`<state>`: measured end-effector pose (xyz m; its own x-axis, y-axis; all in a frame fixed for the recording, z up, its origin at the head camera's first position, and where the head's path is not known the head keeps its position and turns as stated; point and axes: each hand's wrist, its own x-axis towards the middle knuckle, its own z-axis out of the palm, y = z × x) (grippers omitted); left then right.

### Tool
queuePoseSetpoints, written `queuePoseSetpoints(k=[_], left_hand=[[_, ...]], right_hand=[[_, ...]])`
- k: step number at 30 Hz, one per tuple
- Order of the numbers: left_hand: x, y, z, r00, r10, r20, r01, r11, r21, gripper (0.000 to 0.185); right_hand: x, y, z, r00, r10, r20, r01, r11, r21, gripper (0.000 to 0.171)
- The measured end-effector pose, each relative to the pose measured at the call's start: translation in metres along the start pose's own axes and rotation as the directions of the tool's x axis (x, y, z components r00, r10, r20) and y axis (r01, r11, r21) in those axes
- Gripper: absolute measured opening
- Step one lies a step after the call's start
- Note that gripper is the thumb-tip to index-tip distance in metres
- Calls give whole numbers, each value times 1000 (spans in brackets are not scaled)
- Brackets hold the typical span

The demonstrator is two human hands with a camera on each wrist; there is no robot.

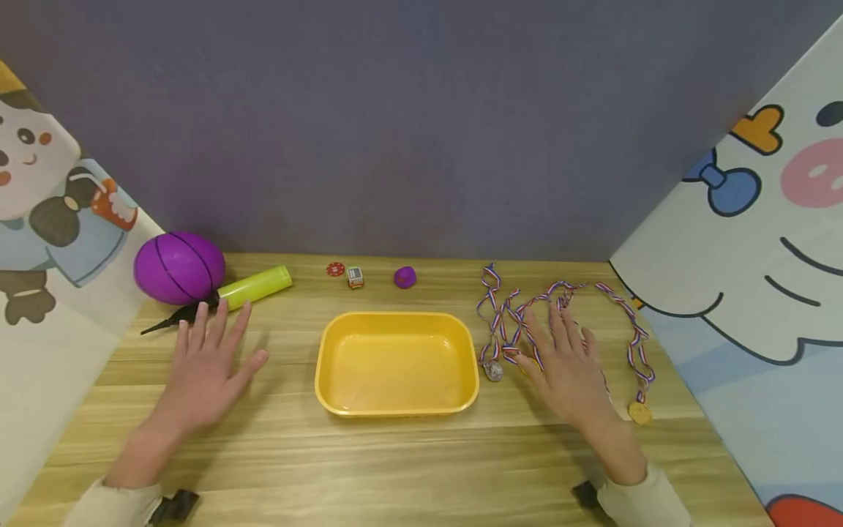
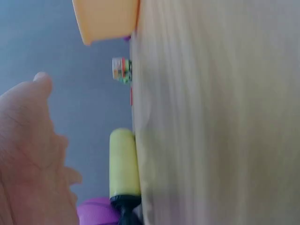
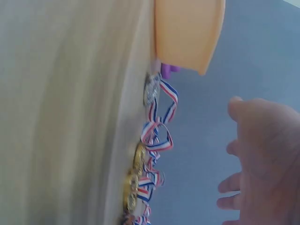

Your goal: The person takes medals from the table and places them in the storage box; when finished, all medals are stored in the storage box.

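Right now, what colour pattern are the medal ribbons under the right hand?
The medal ribbons are striped red, white and blue; the right wrist view shows it best.

Table (image 1: 395, 468) – matt wood grain; tray (image 1: 396, 406) – glossy yellow plastic; medals (image 1: 492, 371) – shiny metal, woven cloth ribbons (image 1: 500, 315).

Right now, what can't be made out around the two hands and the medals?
- Head view: the right hand covers part of the medal ribbons, so contact or grip is hidden.
- Head view: print on the small box and red disc is too small.
- Right wrist view: medals are blurred.
- Left wrist view: the pump is cut off below; the left hand is partly out of frame.
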<state>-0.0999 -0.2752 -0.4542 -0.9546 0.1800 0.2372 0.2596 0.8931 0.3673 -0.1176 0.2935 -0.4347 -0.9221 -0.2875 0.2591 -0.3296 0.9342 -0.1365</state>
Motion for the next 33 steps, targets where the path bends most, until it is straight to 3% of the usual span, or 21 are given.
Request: queuePoseSetpoints(k=[5, 8, 14, 19, 22, 27, 31, 33], left_hand=[[-1, 18, 9, 998, 18, -54, -24, 994, -109, 85], [-2, 29, 13, 999, 9, -50, -20, 975, -222, 84], [-3, 42, 20, 996, -57, 70, 83, 883, -462, 88], [-6, 52, 34, 994, -44, 97, 91, 822, -563, 94], [-7, 55, 45, 995, -32, 96, 83, 805, -588, 95], [-7, 57, 60, 998, 17, 62, 27, 759, -651, 101], [-9, 60, 70, 997, 72, 37, -27, 728, -685, 109], [-10, 61, 74, 996, 88, 20, -51, 727, -685, 111]], right_hand=[[-2, -8, 7, 996, -22, -82, 22, 1000, 7, 78], [-4, -11, 11, 990, -29, -140, 35, 999, 37, 76], [-5, -18, 17, 964, 27, -265, 37, 972, 231, 68], [-7, -24, 25, 930, 100, -353, 34, 935, 353, 52], [-10, -28, 30, 924, 139, -357, 16, 917, 398, 43], [-16, -35, 39, 936, 181, -302, -20, 883, 469, 37], [-19, -37, 48, 939, 220, -266, -43, 839, 542, 36], [-19, -37, 52, 942, 234, -242, -54, 815, 577, 35]])
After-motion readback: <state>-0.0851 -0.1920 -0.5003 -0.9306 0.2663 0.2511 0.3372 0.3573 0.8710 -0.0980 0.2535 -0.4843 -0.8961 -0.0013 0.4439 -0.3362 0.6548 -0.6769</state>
